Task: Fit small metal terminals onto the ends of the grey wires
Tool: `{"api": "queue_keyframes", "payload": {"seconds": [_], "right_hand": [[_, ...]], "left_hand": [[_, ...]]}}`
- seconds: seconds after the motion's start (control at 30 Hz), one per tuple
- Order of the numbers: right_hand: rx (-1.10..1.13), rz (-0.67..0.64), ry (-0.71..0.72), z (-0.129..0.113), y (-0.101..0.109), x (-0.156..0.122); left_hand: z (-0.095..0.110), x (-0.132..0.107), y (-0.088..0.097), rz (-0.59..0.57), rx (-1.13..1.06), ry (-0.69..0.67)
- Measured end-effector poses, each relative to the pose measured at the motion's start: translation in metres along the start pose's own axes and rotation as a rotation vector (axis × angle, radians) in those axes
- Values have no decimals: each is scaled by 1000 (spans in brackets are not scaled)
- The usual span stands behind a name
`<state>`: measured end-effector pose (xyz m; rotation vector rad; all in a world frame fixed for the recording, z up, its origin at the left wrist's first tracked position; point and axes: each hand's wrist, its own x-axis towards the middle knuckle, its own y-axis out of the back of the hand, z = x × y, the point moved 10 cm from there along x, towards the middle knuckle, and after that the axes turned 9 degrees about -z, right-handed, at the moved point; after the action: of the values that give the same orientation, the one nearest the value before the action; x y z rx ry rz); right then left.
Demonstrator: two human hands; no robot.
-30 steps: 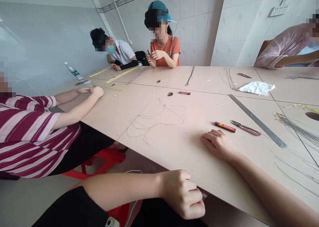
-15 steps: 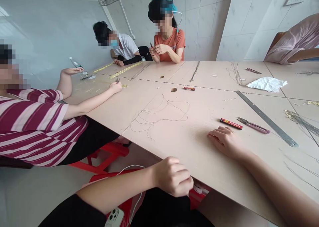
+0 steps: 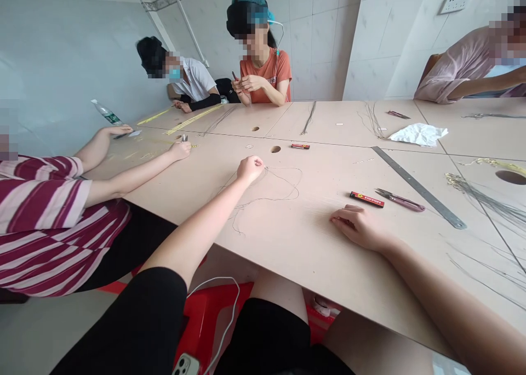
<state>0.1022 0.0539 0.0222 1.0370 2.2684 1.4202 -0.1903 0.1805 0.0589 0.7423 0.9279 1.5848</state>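
Note:
My left hand (image 3: 249,168) reaches far out over the table and pinches the thin looped wire (image 3: 283,191) at its far left end. My right hand (image 3: 358,227) rests on the tabletop (image 3: 308,243) with its fingers curled loosely and nothing in it. Just beyond it lie a small red box (image 3: 366,199) and a pair of pink-handled snips (image 3: 400,199).
A long steel ruler (image 3: 417,186) lies diagonally at the right, with bundles of wire (image 3: 489,202) past it. A crumpled white paper (image 3: 417,134) and another red box (image 3: 300,146) lie further back. Several other people sit around the table; a striped-sleeved person's hand (image 3: 178,150) is at the left.
My left hand has gone from a fist below the table's front edge up and forward onto the wire loops. My right hand has stayed put.

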Motion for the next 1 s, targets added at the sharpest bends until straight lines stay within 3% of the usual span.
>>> {"api": "queue_keyframes", "payload": {"seconds": [0.1,0.23,0.37,0.53,0.7,1.0], "right_hand": [[84,-36,-32,7,-1,2],[118,-58,-66,12,-2,3],[116,-60,-65,10,0,2],[128,-67,-53,9,-1,2],[146,-71,-52,12,-3,2],[189,-89,-72,14,-4,3]], "left_hand": [[21,16,-6,-37,167,-167],[44,23,-30,-143,475,-342],[49,24,-52,-237,596,-423],[46,21,-63,-266,665,-453],[43,19,-55,-237,706,-444],[51,22,-11,-113,562,-515]]}}
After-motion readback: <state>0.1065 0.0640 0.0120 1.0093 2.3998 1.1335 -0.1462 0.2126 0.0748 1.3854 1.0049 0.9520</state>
